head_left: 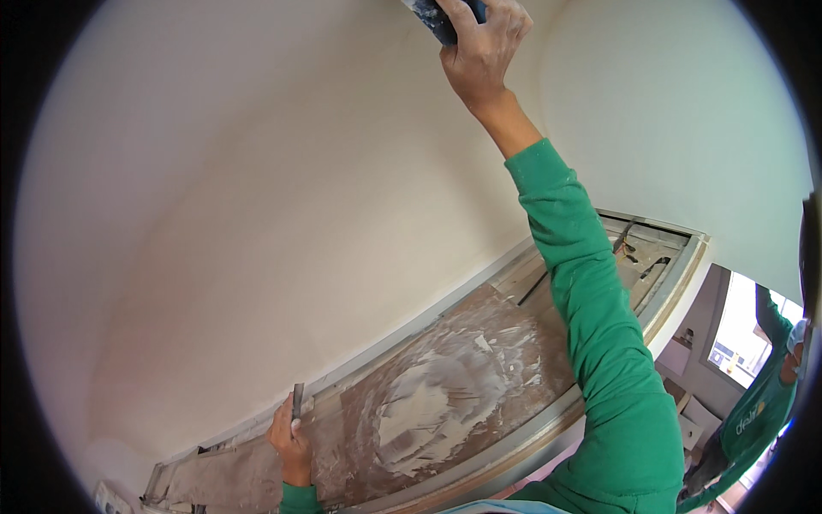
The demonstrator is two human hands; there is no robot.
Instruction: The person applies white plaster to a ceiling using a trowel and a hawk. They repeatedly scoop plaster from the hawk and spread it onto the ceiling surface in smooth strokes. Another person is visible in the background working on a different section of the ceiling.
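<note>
Pale lettering, on a green sweatshirt, worn by a co-worker

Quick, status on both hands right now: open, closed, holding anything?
Left hand: closed, holding a thin grey blade-like tool.
Right hand: closed, holding a dark, white-smeared tool, partly out of frame.

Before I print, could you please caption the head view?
Right hand holds dark tool high; left hand holds thin grey tool.
</note>
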